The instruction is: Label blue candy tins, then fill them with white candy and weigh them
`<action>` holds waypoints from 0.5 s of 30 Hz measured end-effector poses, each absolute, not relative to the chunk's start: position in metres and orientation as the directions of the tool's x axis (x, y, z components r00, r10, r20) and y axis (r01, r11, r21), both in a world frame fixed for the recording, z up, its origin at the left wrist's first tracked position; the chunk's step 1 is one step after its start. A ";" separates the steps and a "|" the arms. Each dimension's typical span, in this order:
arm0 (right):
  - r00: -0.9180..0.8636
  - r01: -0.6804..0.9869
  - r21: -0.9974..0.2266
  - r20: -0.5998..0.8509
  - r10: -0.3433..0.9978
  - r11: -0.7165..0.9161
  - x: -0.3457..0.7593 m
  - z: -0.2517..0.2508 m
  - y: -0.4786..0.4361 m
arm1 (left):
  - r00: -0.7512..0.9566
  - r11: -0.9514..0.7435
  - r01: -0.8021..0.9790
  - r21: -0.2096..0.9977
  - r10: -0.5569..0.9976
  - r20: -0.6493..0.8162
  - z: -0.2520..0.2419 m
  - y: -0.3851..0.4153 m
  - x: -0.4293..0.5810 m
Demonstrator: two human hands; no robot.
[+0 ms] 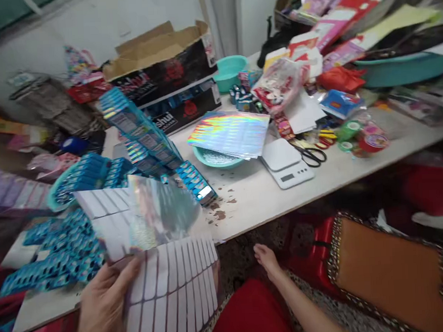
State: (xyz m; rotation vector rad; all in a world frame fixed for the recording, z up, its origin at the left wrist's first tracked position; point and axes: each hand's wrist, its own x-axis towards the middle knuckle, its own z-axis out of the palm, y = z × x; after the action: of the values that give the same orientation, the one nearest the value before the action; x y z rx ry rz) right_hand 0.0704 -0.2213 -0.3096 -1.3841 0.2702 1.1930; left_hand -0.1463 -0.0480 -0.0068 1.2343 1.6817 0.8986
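Observation:
My left hand (102, 308) is at the bottom left, fingers closed on a fanned bunch of sheets (163, 268). The sheets are white, cut into narrow strips, and one shiny holographic sheet (160, 214) lies among them. They hang over the near edge of the white table (267, 193). Just behind them are piles of small blue packets (141, 135), some in a teal tray (59, 187). My right hand is out of the picture. A bare foot (266, 257) and a leg in red cloth show below the table edge.
A stack of holographic sheets (230, 133) rests on a teal bowl, with a white kitchen scale (287, 163), scissors (312, 155) and tape rolls (368, 141) to its right. At the back stand an open cardboard box (164, 70) and heaps of coloured packaging. An orange mat (390, 271) lies on the floor.

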 end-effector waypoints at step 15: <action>0.209 -0.873 -0.487 -0.405 0.890 -0.016 0.044 -0.100 -0.188 | 0.787 -0.428 0.488 0.761 0.592 -0.172 -0.016 -0.125 -0.074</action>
State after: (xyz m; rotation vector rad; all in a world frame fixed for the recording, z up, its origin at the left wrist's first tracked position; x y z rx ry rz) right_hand 0.0437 -0.1877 -0.1004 -0.7478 -0.0278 1.3998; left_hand -0.0736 -0.1249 -0.0162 2.1042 0.8000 0.1513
